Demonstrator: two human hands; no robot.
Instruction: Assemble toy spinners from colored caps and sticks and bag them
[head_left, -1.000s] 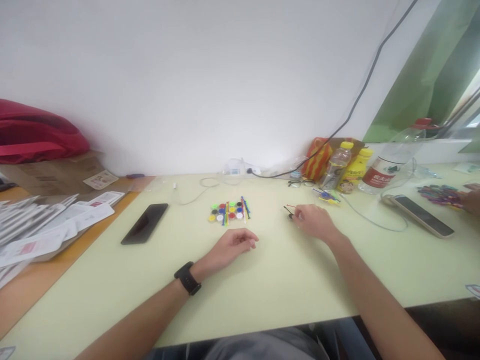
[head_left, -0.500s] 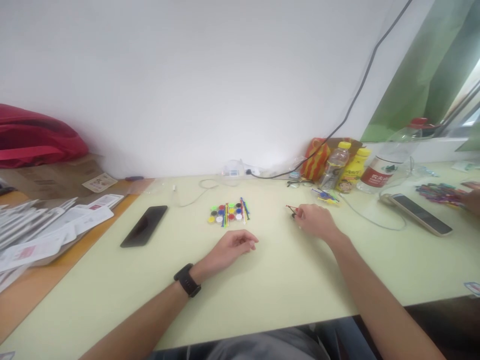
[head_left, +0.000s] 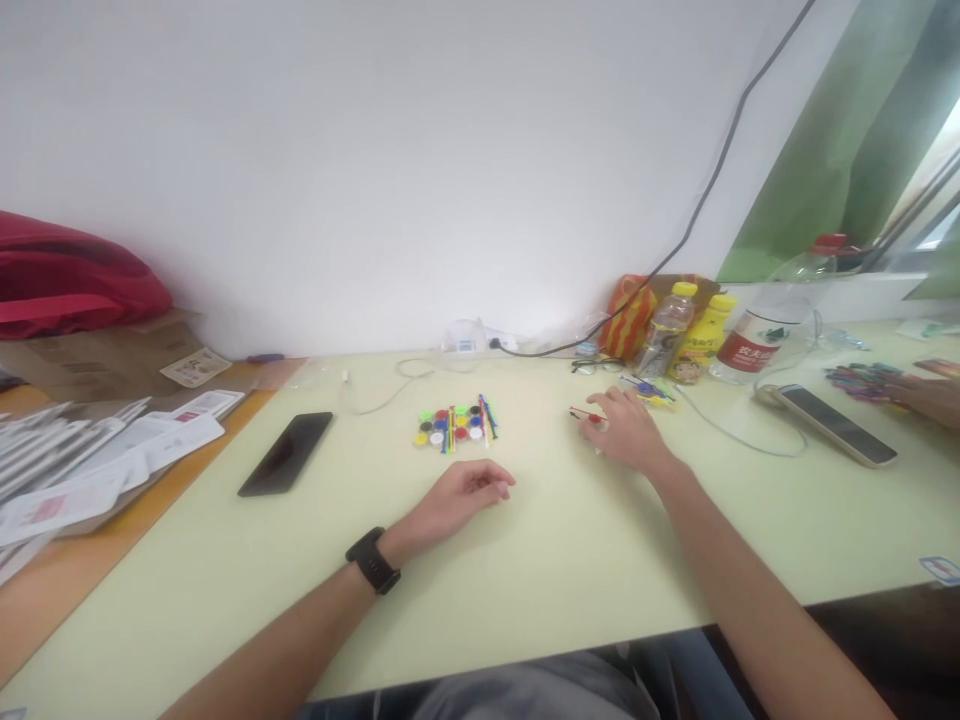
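My left hand (head_left: 466,492) rests on the table with loosely bent fingers, the thumb a little apart, and nothing seen in it. In front of it lies a group of small coloured discs (head_left: 437,439), set in rows with thin coloured plastic sticks (head_left: 451,430) among and beside them. Over to the right, my right hand (head_left: 628,428) hovers low above the table, fingers spread. Under its fingertips are a thin dark-tipped stick (head_left: 580,413) and a red disc (head_left: 595,418), partly hidden by the hand. More blue and yellow plastic pieces (head_left: 652,393) lie just beyond that hand.
A black phone (head_left: 286,454) lies at left, near piled white packets (head_left: 97,465) and a cardboard box (head_left: 97,365). Bottles (head_left: 701,340), glasses (head_left: 600,366) and a cable (head_left: 690,220) are at the back right. Another person's hand (head_left: 930,395) touches coloured sticks beyond a second phone (head_left: 836,425).
My right hand has opened from a pinch and shifted slightly away from me; a red disc now shows under its fingers where a black one showed. My left hand stays put.
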